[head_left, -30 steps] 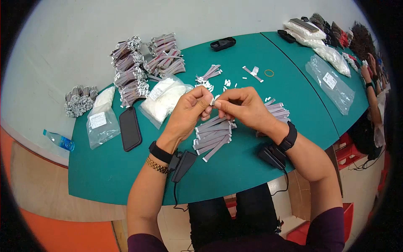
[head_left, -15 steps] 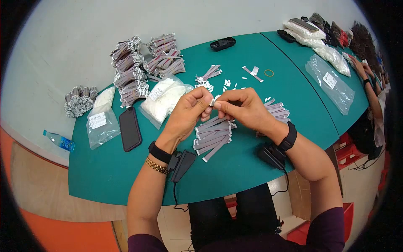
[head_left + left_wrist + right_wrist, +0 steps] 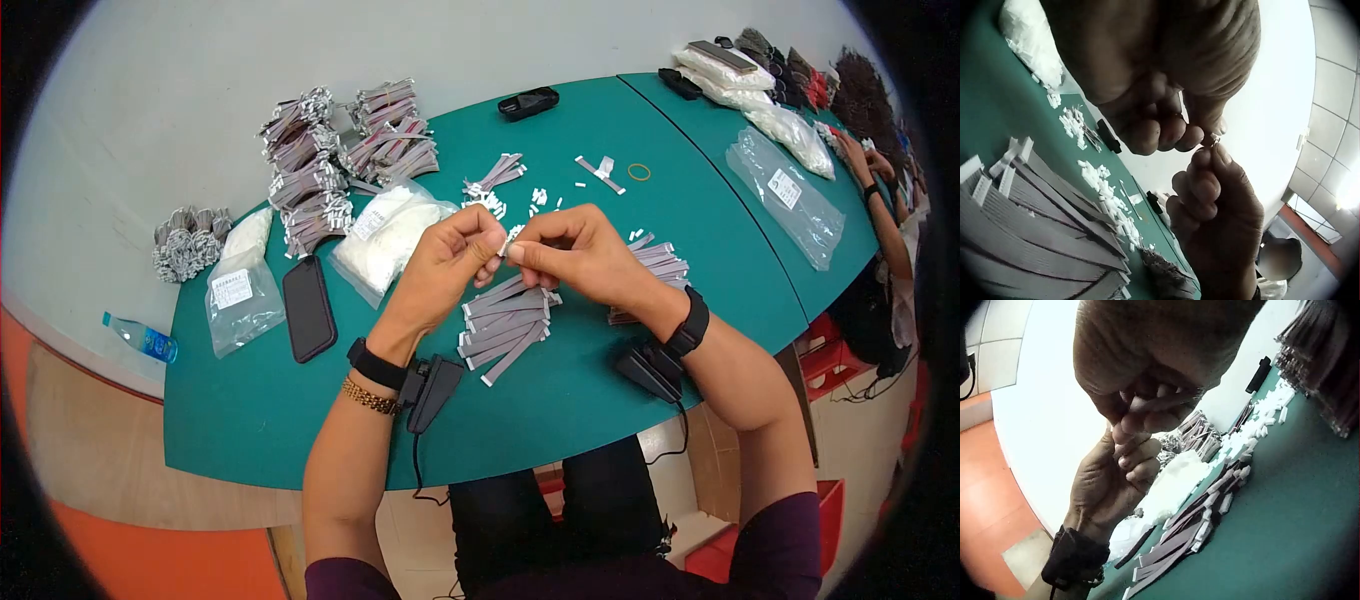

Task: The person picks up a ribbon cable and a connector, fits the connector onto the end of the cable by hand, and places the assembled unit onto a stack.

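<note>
Worktop: green worktop (image 3: 560,400) fills the middle of the head view, curving from lower left to upper right.
Bundles: tied bundles of grey ribbon cable (image 3: 345,160) are heaped at the upper left of the worktop.
Bags: a clear bag of white connectors (image 3: 390,235) lies left of centre; a second, flatter bag (image 3: 238,290) lies further left, near the edge.
Phone: a black phone (image 3: 308,307) lies between the two bags, long axis running near to far.
Loose cables: a fan of flat grey ribbon cables (image 3: 505,320) lies directly below the hands, with white connectors on their ends; long axes run from lower left to upper right.
Loose connectors: small white connectors (image 3: 490,203) are scattered above the hands.
Left hand: the left hand (image 3: 445,268) is raised above the worktop at frame centre, wrist bent, fingers curled, thumb and forefinger pinching the small piece.
Right hand: the right hand (image 3: 580,255) meets it from the right, fingers curled, thumb and forefinger tips pinching the same piece.
Small piece: a tiny pale connector (image 3: 1215,140) is held between the fingertips of both hands, off the worktop; it is too small and too covered to tell its long axis or which way it points.
</note>
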{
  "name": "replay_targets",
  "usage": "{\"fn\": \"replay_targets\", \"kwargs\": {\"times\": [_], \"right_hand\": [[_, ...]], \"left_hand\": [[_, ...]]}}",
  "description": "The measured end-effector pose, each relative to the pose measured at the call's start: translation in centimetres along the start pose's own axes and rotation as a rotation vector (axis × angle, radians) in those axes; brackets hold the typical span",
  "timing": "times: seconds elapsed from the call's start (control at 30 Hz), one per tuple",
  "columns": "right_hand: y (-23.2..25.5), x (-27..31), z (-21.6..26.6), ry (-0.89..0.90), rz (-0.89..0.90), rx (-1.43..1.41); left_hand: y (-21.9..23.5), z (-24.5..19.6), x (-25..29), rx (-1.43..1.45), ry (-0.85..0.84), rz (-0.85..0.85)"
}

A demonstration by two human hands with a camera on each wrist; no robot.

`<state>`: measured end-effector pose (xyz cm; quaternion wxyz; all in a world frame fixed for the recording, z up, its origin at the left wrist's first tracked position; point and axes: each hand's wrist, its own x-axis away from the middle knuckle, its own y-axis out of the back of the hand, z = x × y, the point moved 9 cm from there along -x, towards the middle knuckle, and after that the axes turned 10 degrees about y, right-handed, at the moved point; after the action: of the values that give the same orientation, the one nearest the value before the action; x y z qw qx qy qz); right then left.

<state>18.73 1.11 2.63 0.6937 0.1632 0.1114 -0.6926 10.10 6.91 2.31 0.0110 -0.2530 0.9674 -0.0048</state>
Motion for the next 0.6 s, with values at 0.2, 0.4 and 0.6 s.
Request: {"fn": "replay_targets", "kwargs": {"times": [0.2,0.4,0.6], "right_hand": [[-0.02,-0.09,-0.19,-0.012,0.013,0.011],[-0.08,-0.11,-0.24,0.0,0.026,0.021],[0.11,-0.01,-0.59,-0.014,-0.008,0.005]], "left_hand": [[0.13,0.26,-0.08,-0.005,-0.009,-0.033],[0.19,0.2,-0.11,-0.049,-0.017,-0.042],[0.15,-0.13,0.01,-0.128,-0.041,-0.066]]}}
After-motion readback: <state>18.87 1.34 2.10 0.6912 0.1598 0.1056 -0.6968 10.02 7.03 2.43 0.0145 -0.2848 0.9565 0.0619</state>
